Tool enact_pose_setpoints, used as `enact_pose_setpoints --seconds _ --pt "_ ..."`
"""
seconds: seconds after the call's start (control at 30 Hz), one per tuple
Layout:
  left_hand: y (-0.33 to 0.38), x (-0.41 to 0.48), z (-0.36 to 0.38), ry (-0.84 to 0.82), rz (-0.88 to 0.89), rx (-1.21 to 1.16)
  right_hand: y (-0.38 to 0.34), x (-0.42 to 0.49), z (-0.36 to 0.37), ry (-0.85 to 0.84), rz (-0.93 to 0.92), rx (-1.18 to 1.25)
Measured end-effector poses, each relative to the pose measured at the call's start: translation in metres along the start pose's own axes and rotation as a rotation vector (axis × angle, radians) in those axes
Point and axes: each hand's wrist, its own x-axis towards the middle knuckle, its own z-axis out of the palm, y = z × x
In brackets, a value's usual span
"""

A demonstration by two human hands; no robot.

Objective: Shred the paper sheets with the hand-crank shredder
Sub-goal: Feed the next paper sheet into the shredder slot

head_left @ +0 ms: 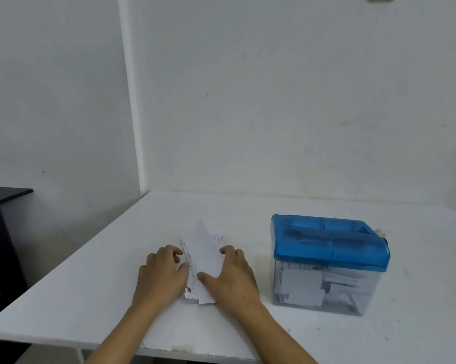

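Sheets (204, 254) left of shredder (329, 248): light, floppy, slippery stack. Left hand (163, 274) and right hand (233, 278) pinch its side edges; probably best fed short end first.

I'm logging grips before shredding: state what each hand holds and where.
Both hold the small stack of white printed paper sheets lying on the white table: left hand grips its left long edge, right hand its right long edge.

Soft, cool, fairly bright light falls evenly on the white table (90, 279). Shadow deepens left of the table. The whole view is slightly soft; the table's far edge bows with wide-angle distortion.
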Motion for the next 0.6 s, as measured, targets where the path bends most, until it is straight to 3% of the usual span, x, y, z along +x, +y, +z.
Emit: enact_pose_setpoints --seconds 0.27,0.4,0.6 --pt "0.004 -0.002 -0.002 0.006 0.006 -0.108 0.002 0.001 -0.015 0.061 0.118 0.432" --pt "0.003 0.000 -0.002 -0.020 0.008 -0.079 0.000 0.001 -0.017 0.079 0.139 0.520" --pt "0.003 0.001 -0.006 -0.071 0.000 -0.301 -0.002 0.001 -0.015 0.047 0.147 0.521"
